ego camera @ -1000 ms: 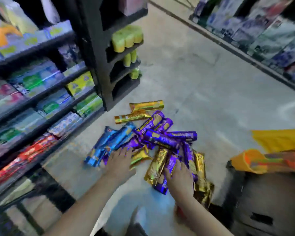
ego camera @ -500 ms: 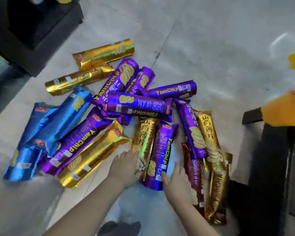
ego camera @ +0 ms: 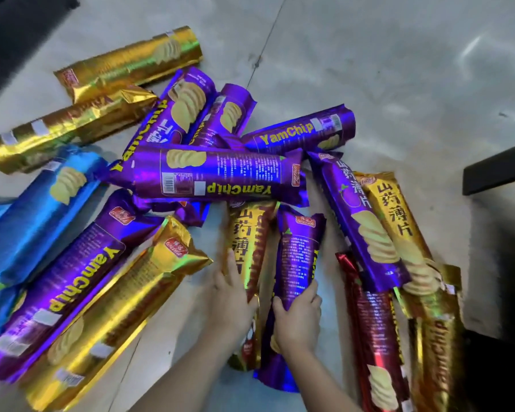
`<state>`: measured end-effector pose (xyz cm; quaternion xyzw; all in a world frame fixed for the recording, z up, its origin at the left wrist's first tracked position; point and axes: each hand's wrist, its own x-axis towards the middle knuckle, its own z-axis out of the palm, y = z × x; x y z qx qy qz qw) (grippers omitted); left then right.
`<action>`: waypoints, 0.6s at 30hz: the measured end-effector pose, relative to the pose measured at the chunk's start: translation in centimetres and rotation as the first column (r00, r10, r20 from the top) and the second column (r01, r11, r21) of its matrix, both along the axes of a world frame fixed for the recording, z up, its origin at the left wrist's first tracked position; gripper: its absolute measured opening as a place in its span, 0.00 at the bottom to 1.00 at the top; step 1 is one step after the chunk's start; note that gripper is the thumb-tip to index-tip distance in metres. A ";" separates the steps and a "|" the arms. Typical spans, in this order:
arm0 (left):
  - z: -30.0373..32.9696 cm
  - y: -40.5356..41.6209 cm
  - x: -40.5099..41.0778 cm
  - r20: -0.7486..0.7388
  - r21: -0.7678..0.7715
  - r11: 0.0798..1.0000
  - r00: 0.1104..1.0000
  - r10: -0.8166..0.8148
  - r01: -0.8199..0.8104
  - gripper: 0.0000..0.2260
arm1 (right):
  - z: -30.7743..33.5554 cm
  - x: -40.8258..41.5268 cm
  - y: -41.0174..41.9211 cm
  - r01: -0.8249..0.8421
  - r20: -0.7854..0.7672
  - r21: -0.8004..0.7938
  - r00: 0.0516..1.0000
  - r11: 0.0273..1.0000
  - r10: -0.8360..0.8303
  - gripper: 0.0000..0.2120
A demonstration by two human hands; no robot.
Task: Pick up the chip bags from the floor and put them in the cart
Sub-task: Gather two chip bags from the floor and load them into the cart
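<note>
Several long foil chip bags lie in a heap on the grey floor, in purple, gold, blue and red. My left hand grips a gold bag with Chinese lettering near the middle of the heap. Beside it, my right hand is wrapped around a purple bag that points away from me. A purple YamChip bag lies crosswise just beyond both. A red bag and a gold YamChip bag lie to the right of my right hand. The black cart's corner shows at the right edge.
A dark shelf base fills the top left corner. Blue bags and more gold bags spread out to the left. Bare concrete floor stretches beyond the heap at the top right.
The view has dropped closer to the heap. Both hands have gone from resting on the bags' near ends to closing around them, left on the gold bag, right on the purple one.
</note>
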<state>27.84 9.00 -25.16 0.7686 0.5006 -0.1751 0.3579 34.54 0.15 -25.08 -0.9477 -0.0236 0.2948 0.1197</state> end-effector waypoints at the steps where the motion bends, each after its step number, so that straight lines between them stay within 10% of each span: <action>1: 0.8 -0.1 -0.3 0.023 -0.046 0.998 0.999 0.042 -0.041 0.47 | 0.8 0.1 -0.3 0.016 -0.017 0.014 1.000 1.000 -0.016 0.39; 18: 50.8 2.6 -13.5 0.180 -0.241 0.883 0.875 0.449 -0.404 0.45 | 50.0 -6.0 1.5 -0.065 -0.013 0.341 0.997 0.938 0.073 0.38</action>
